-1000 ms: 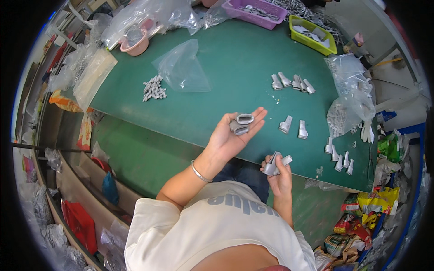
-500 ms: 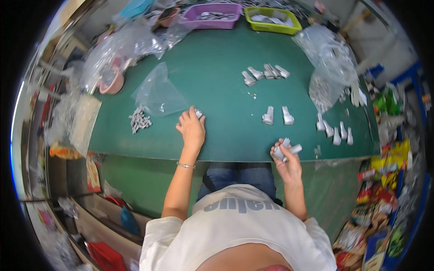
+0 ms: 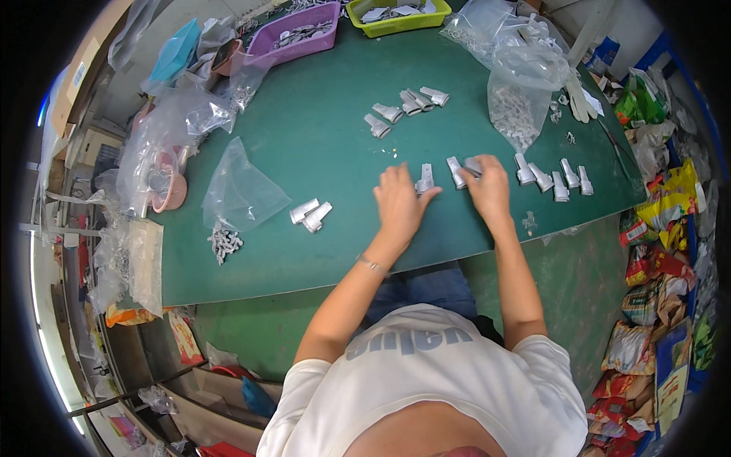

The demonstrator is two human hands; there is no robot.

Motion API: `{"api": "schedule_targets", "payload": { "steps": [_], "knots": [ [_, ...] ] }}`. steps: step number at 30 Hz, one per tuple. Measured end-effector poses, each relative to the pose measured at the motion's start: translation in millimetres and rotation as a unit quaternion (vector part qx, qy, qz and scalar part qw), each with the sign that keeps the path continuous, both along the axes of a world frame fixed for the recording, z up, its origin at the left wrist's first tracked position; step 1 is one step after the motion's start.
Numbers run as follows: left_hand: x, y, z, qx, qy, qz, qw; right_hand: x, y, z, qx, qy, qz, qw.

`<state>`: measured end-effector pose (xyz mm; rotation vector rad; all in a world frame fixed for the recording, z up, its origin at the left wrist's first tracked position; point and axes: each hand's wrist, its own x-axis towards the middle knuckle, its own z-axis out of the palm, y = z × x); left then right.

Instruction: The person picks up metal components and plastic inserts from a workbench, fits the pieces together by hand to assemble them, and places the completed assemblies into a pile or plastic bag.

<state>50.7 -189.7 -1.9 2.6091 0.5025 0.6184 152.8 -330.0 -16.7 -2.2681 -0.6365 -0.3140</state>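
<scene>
Nearest to us, both our forearms reach out from the white shirt over the green table (image 3: 304, 145). Our left hand (image 3: 400, 204) lies palm down with its fingers spread, the fingertips touching a small upright grey metal part (image 3: 425, 179); it is not closed around anything. Just beside it, our right hand (image 3: 487, 189) is curled over two more grey parts (image 3: 462, 170), though we cannot tell whether it truly grips them. The hands sit close together but apart. To the right of them stands a row of like parts (image 3: 554, 179); to the left lie a loose pair of parts (image 3: 311, 214), a small heap of screws (image 3: 223, 243) and a clear plastic bag (image 3: 240, 190). Farther off rests another cluster of parts (image 3: 403, 107), then a filled bag (image 3: 514, 107), and at the far edge a purple tray (image 3: 298, 34) and a yellow tray (image 3: 396, 15).
</scene>
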Motion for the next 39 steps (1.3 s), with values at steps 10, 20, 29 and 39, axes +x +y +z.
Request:
{"api": "schedule_targets", "payload": {
  "steps": [10, 20, 29, 39],
  "knots": [
    [9, 2, -21, -0.370, -0.105, -0.044, 0.922, -14, 10, 23, -0.174, 0.060, 0.021, 0.983],
    [-41, -5, 42, -0.637, -0.254, -0.200, 0.700, -38, -14, 46, 0.368, 0.448, 0.190, 0.792],
    [-74, -20, 73, -0.802, -0.231, -0.168, 0.525, -79, -23, 76, 0.428, 0.441, 0.306, 0.728],
    [-98, -26, 79, -0.629, -0.256, -0.277, 0.680, -105, -24, 94, 0.376, 0.329, 0.295, 0.814]
  ]
}}
